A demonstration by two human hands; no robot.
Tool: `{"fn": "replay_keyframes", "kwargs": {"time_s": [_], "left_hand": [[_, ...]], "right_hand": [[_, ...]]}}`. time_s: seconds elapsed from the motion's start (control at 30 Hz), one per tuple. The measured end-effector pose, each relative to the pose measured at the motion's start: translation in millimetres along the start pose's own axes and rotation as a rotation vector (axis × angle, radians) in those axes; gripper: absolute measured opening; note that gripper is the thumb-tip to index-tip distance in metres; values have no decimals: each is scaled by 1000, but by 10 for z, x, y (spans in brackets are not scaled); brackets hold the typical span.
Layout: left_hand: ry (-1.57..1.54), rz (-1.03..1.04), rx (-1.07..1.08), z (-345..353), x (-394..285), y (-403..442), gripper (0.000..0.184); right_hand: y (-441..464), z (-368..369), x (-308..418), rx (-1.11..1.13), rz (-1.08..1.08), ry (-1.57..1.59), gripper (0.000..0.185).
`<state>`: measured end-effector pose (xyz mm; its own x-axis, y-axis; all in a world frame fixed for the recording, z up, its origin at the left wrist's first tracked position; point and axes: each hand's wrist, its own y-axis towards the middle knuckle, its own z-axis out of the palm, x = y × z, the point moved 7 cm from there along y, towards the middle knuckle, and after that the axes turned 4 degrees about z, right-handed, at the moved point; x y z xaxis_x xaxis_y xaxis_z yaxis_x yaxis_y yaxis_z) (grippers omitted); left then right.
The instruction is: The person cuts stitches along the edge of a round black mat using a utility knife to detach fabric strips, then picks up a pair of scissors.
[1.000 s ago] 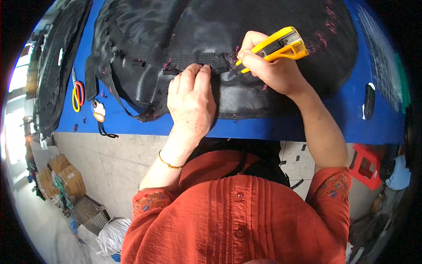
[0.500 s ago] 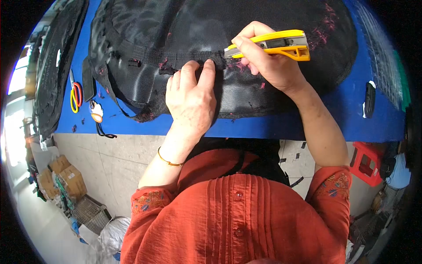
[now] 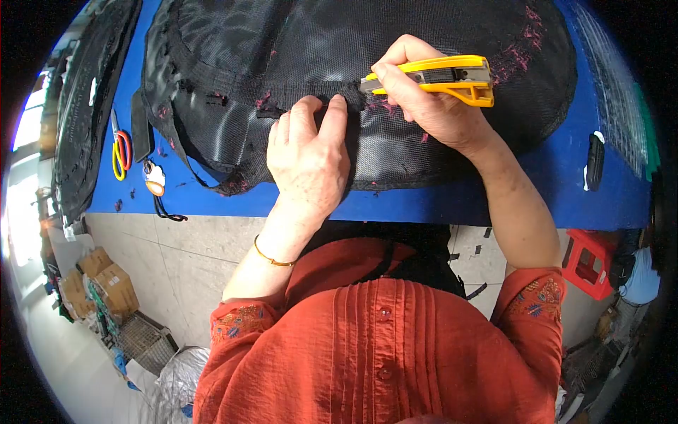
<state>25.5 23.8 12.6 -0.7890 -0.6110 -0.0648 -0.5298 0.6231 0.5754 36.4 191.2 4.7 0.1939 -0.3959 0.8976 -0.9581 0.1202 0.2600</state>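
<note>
My right hand [image 3: 431, 99] is closed around a yellow utility knife [image 3: 462, 79]. Its tip points left and touches or nearly touches a ribbed black band [image 3: 311, 92] on a large piece of black mesh fabric [image 3: 388, 152]. Just left of the tip, my left hand [image 3: 307, 159] has its thumb and bent fingers on the band's near edge, gripping the cloth there. Frayed pink threads [image 3: 385, 106] show beside the tip, with more pink threads [image 3: 519, 53] at the upper right of the fabric. Whether the blade is out is too small to tell.
Scissors [image 3: 121, 152] with red and yellow handles lie left on the blue table [image 3: 233, 205], near a small tag with a black cord [image 3: 157, 185]. More black fabric [image 3: 92, 106] sits far left. A black rolled item [image 3: 595, 161] lies right. A red stool [image 3: 590, 263] and cardboard boxes [image 3: 113, 286] stand below.
The rear end of the utility knife has dipped slightly toward me and left, while its tip stays at about the same spot. My left hand has hardly moved.
</note>
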Motion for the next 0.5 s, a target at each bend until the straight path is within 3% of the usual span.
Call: {"fn": "replay_keyframes", "kwargs": {"time_s": [0.1,0.23,0.5], "left_hand": [[-7,1,4,-3,3,-2,27],[-10,-3,6,0,4,-5,27],[-19,-12,12,-6,5,3,27]], "right_hand": [[-5,-13,66,23,-81,-156,7],[-5,-21,67,60,-23,-188,8],[-12,-35,58,68,-138,-209,5]]}}
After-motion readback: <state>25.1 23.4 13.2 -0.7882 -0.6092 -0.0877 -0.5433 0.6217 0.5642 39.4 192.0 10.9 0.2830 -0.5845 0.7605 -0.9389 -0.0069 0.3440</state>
